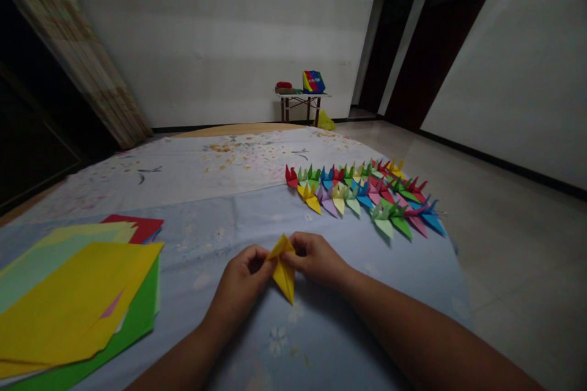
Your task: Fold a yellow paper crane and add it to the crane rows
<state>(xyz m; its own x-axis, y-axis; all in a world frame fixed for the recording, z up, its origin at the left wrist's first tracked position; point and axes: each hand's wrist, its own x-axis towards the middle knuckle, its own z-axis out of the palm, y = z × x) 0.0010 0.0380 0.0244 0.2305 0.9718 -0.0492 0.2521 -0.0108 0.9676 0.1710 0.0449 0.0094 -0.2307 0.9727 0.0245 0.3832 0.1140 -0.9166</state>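
A partly folded piece of yellow origami paper is held just above the table, its long point toward me. My left hand pinches its left edge between thumb and fingers. On the other side, my right hand grips the right edge near the top, thumb pressed on the paper. The fingertips behind the paper are hidden. Rows of folded paper cranes in many colours stand to the right, beyond my right hand.
Coloured paper sheets lie in a loose pile at the left. A floral tablecloth covers the round table. Far back, a small table by the wall bears a colourful bag; a yellow plastic bag rests on the floor.
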